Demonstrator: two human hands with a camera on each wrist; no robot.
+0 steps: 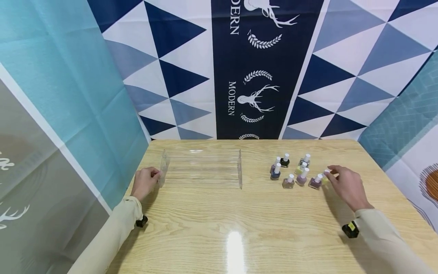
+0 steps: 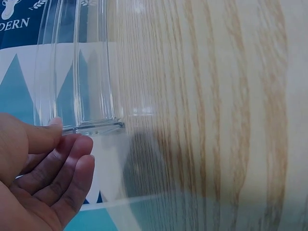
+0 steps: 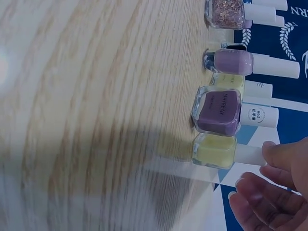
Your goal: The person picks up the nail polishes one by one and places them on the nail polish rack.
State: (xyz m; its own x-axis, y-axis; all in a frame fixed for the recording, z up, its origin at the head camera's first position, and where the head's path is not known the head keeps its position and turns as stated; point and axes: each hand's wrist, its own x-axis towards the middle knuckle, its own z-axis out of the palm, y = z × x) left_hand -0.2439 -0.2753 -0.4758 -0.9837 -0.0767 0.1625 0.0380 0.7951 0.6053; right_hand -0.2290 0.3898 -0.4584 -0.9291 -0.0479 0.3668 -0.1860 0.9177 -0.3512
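Note:
At the table's left side, my left hand (image 1: 145, 182) pinches the end panel of a clear acrylic rack (image 1: 202, 157) between thumb and fingers. The left wrist view shows the thumb (image 2: 41, 132) over the panel's edge and the fingers below it. On the right, my right hand (image 1: 349, 187) pinches the white cap of a nail polish bottle with pale yellow polish (image 3: 214, 150). This bottle stands upright at the near right of the group, beside a dark purple nail polish bottle (image 3: 219, 111).
Several more nail polish bottles with white caps stand close together, among them a dark blue one (image 1: 275, 175), a black one (image 1: 284, 162) and a glittery one (image 3: 227, 13). The wood-grain table (image 1: 205, 224) meets a patterned cloth (image 1: 191, 95) at its back edge.

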